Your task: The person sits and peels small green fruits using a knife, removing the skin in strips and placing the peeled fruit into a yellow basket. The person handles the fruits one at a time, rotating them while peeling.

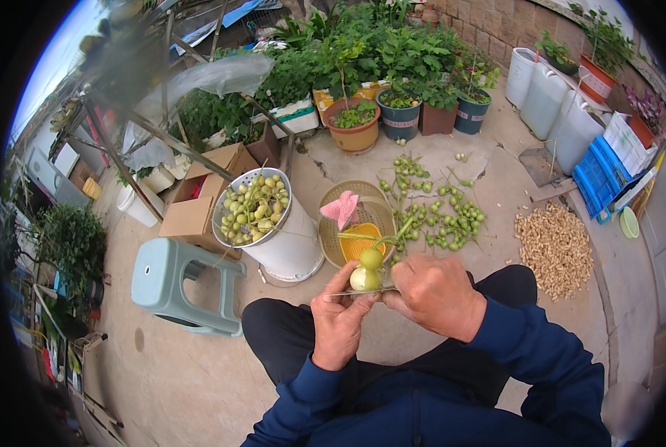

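Observation:
My left hand holds a small green bottle gourd upright by its base, in front of my lap. Pale flesh shows on the left of its lower bulb; the rest is green, and a stem rises to the right. My right hand is closed on a thin blade, whose edge lies against the gourd's lower part. Its handle is hidden in my fist. Beyond my hands stands a beige basket with a pink cloth and an orange plastic basket in it.
Small green gourds on vines lie right of the basket. A white bucket bears a colander of yellow-green gourds. A light-blue stool stands at left, peanuts lie heaped at right, and potted plants line the back.

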Demonstrator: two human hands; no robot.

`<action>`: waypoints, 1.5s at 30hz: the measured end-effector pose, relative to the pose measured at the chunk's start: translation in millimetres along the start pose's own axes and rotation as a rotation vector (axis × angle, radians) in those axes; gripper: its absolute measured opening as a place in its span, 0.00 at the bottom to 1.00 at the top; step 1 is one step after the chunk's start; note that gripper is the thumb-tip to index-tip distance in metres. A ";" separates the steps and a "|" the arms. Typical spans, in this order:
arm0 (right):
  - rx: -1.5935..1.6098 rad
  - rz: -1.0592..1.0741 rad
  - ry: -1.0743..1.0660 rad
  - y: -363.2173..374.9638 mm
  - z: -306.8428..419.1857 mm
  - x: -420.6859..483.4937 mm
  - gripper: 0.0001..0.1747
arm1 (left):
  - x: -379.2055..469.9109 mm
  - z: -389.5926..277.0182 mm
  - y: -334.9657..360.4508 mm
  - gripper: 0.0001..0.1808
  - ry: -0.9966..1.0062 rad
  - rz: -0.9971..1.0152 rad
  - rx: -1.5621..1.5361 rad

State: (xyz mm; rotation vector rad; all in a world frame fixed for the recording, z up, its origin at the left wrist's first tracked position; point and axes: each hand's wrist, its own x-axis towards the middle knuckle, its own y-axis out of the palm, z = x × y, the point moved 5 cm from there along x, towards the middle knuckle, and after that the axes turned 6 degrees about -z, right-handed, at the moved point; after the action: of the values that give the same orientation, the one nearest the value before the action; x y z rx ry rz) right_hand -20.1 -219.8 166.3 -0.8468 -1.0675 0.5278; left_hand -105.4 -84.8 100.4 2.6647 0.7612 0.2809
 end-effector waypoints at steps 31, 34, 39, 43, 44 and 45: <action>0.057 -0.060 -0.012 -7.2 -1.1 3.5 0.22 | 0.3 -7.4 -2.9 0.35 0.065 0.005 -0.045; 0.060 -0.049 0.052 -13.8 -3.7 6.6 0.24 | 0.0 -8.5 -1.2 0.35 0.002 0.010 -0.051; 0.034 0.009 0.088 -17.6 0.9 5.1 0.24 | 0.6 -10.0 -0.7 0.35 -0.015 -0.007 -0.053; 0.030 0.018 0.059 -17.4 5.7 1.8 0.22 | 1.2 -9.2 -2.1 0.35 -0.007 -0.029 -0.038; 0.027 0.003 0.075 -17.9 3.8 2.0 0.21 | 0.1 -8.1 -1.1 0.35 -0.014 -0.016 -0.047; 0.020 -0.008 0.112 -18.2 0.3 2.4 0.20 | -1.5 -7.0 0.1 0.34 -0.020 -0.004 -0.056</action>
State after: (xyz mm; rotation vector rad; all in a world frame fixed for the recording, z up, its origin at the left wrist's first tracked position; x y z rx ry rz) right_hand -19.7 -228.6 182.5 -0.8452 -0.9610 0.4780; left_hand -108.6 -83.7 106.7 2.6098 0.7409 0.2697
